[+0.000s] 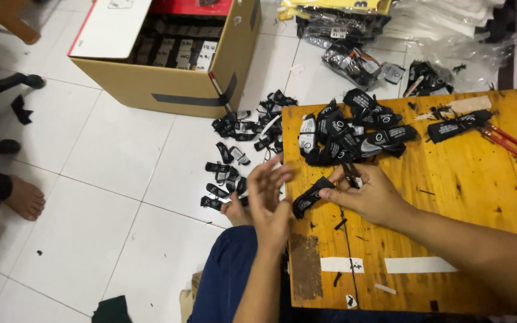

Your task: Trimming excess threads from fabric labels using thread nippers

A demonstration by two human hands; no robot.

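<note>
A black fabric label [310,196] with white print — folded, narrow — hangs tilted at the wooden table's left edge, pinched at its upper end.

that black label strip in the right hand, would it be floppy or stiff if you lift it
Probably floppy: the black strip droops from the right hand. Likely very light, since a fingertip pinch holds it. The heap of strips lies curled, which suggests soft fabric.

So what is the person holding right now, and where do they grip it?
The right hand pinches a black label by its upper end, and a small dark tool pokes up from its fingers. The left hand is open, holding nothing.
</note>
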